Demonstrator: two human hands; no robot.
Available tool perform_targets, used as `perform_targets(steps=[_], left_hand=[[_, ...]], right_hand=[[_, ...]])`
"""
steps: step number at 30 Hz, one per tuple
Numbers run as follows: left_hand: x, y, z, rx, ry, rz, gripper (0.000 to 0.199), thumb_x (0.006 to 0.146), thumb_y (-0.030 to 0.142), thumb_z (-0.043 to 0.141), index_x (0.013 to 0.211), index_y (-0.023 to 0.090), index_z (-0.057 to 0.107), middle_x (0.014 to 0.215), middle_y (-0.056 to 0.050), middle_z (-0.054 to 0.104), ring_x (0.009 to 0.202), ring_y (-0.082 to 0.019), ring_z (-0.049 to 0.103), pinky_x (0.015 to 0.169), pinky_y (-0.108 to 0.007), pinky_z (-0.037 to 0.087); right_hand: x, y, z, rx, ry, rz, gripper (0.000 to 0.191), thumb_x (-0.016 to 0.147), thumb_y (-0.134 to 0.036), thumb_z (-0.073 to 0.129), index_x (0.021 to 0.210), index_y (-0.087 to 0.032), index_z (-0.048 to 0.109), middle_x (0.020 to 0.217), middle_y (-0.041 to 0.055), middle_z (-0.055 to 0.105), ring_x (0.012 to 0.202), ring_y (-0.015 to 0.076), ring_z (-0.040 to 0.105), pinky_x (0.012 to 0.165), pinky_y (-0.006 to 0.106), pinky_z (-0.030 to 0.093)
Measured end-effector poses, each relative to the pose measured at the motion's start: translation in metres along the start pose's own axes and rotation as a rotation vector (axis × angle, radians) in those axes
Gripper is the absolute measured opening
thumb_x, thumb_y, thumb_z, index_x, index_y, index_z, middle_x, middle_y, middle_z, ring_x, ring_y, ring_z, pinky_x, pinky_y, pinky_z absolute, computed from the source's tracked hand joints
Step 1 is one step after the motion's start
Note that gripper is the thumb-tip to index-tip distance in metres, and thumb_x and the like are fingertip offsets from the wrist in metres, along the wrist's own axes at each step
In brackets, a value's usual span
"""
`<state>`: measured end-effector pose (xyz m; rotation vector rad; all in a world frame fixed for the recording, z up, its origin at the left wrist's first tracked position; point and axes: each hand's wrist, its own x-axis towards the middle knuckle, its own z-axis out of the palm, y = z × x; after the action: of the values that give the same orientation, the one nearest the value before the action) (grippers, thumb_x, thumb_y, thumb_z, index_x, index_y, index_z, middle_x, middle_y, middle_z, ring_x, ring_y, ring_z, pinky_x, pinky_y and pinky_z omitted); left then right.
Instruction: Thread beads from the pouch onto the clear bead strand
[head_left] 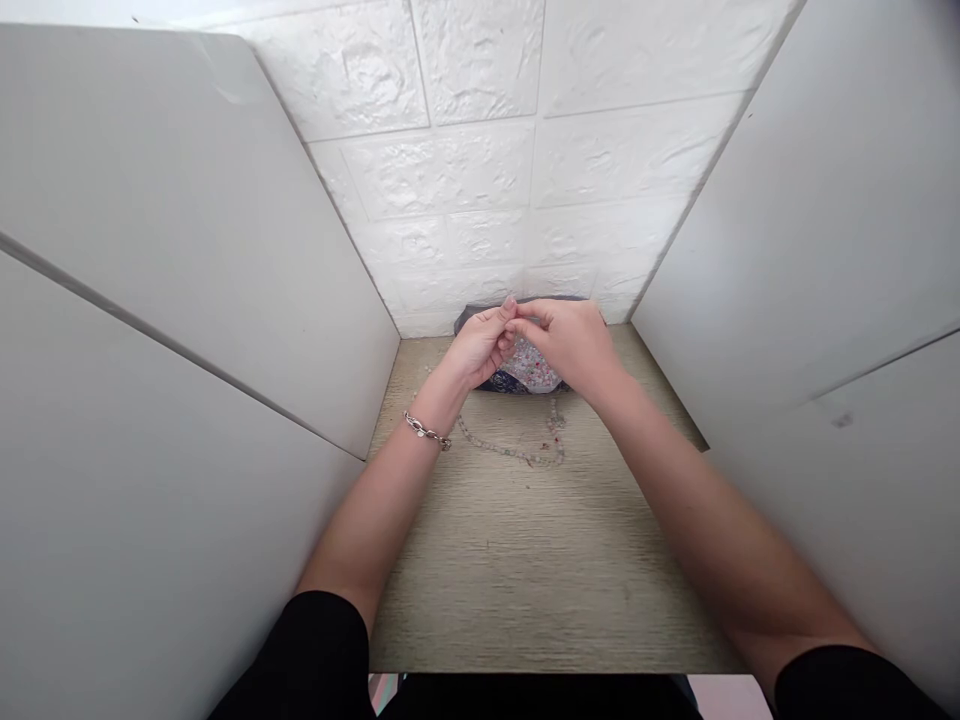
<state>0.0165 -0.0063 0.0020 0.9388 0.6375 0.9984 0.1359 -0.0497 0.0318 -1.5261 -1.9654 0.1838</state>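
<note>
My left hand [480, 347] and my right hand [576, 338] meet at their fingertips near the wall. Both are closed in a pinch, and whatever lies between the fingers is too small to make out. Just below and behind them, a dark bag [507, 384] holds many tiny clear, pink and red beads [534, 368]; my hands cover part of it. A string of pale beads [501, 449] curves across the table in front of the bag. Its upper ends run out of sight near the bag and my left wrist.
The wood-grain table [525, 570] ends at a front edge near my body. A white brick-patterned wall [480, 165] stands at the back. Tall pale panels close in on the left [172, 220] and right [810, 250]. A chain bracelet [426, 431] circles my left wrist.
</note>
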Motion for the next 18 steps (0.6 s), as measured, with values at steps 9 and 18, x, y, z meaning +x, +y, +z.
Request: perform_targets(steps=[9,18], left_hand=[[0.005,-0.002,-0.006,0.121,0.074,0.136,0.025,0.069,0.034,0.059,0.061,0.011,0.056,0.048,0.005,0.046,0.039,0.002,0.037,0.038,-0.011,0.027],[0.004,-0.001,-0.006,0.234,0.063,0.158,0.031,0.076,0.041,0.046,0.073,0.013,0.057,0.056,0.003,0.046,0.043,-0.001,0.039,0.041,-0.014,0.031]], right_hand=[[0.003,0.007,-0.003,0.086,0.001,0.08,0.021,0.072,-0.023,0.038,0.074,-0.015,0.057,0.069,0.0032,0.057,0.062,0.011,0.044,0.056,0.022,0.029],[0.005,0.016,-0.003,0.266,0.029,0.102,0.02,0.077,-0.029,0.04,0.073,-0.015,0.053,0.071,0.0021,0.053,0.066,0.0109,0.045,0.062,0.024,0.032]])
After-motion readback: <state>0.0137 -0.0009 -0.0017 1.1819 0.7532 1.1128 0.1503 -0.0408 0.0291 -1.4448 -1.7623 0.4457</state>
